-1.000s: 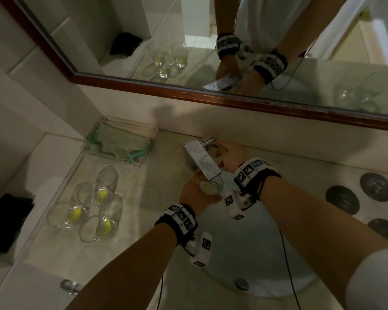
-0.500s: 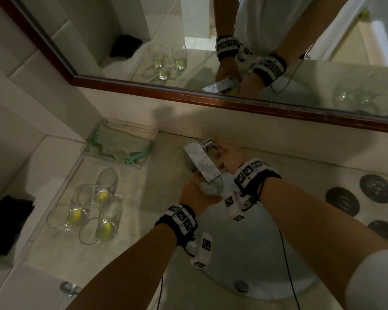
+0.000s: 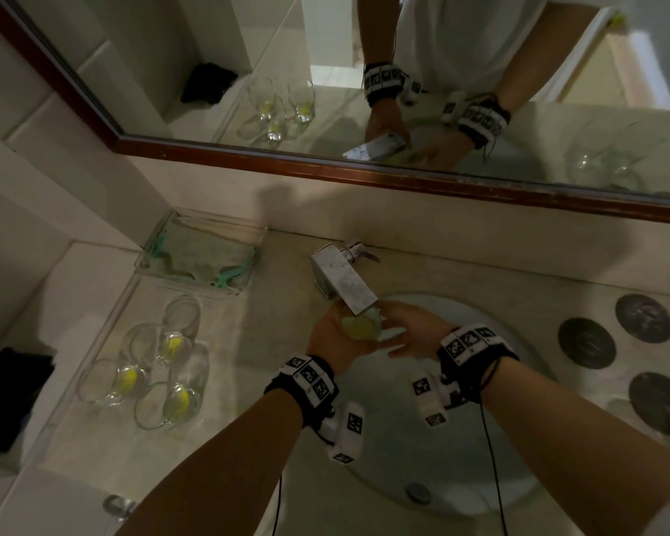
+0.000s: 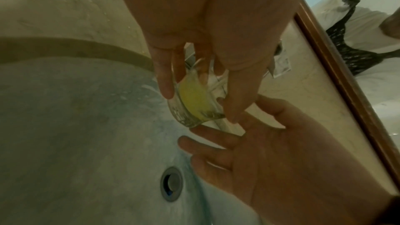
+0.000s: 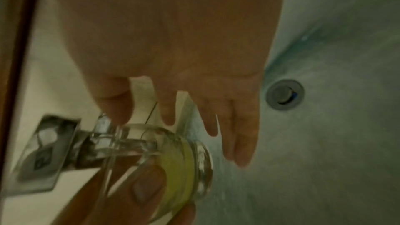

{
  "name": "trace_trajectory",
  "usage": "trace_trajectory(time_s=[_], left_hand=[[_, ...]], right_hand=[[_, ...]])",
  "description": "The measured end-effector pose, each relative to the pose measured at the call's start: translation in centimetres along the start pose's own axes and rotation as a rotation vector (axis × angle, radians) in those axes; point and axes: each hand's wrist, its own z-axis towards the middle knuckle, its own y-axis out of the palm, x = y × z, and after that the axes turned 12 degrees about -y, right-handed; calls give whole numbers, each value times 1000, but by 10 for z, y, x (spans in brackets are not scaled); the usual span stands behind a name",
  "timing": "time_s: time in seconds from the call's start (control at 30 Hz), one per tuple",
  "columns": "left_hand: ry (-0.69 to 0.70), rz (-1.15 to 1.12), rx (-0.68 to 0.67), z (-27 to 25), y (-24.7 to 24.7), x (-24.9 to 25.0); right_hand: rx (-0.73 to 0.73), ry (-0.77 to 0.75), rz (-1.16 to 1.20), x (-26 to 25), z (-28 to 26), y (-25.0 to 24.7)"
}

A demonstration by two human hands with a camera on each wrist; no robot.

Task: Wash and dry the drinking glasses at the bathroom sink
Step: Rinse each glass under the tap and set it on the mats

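Note:
A clear drinking glass [image 3: 360, 326] with a yellow film in its bottom is tilted under the square metal tap spout [image 3: 343, 282], over the sink basin [image 3: 480, 439]. My left hand [image 3: 335, 334] grips it, fingers and thumb round its wall [image 4: 194, 102]. In the right wrist view the glass [image 5: 173, 156] has its mouth at the spout [image 5: 43, 151]. My right hand [image 3: 410, 334] is open with straight fingers [image 4: 216, 139], close under the glass base; I cannot tell if they touch it.
Several more glasses [image 3: 171, 348] with yellow residue lie on a clear tray on the left counter. Behind them a clear box holds a green-edged cloth [image 3: 198, 257]. Dark round coasters [image 3: 586, 342] lie right of the basin. The drain [image 3: 418, 493] is near me. The mirror frame [image 3: 364, 176] runs above.
My right hand has left the tap handle and come down beside the glass. My left hand keeps the glass under the spout.

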Motion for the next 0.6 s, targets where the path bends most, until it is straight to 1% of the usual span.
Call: trace_trajectory(time_s=[0.07,0.13,0.23,0.33,0.37,0.4,0.47,0.53,0.57,0.6], left_hand=[[-3,-39,-19,-1,0,0],[-3,-54,-37,-2,2,1],[27,-8,-16,-6,4,10],[16,-74,-45,-12,3,15],[27,-75,-27,-15,2,15],[53,0,46,-17,0,14],[133,235,176,-18,-5,7],[266,420,260,-21,-8,2],[334,494,288,-23,-9,1],[370,566,290,-26,-10,2]], right_hand=[[-89,20,97,6,-6,2],[-102,-13,131,9,-8,6],[-31,-69,162,10,-4,13],[42,-56,217,12,-2,17],[60,-60,223,13,-2,18],[75,-69,216,14,-2,18],[101,-97,193,16,-2,18],[133,-85,217,14,-5,20],[140,-87,220,13,-7,22],[145,-102,205,13,-8,24]])
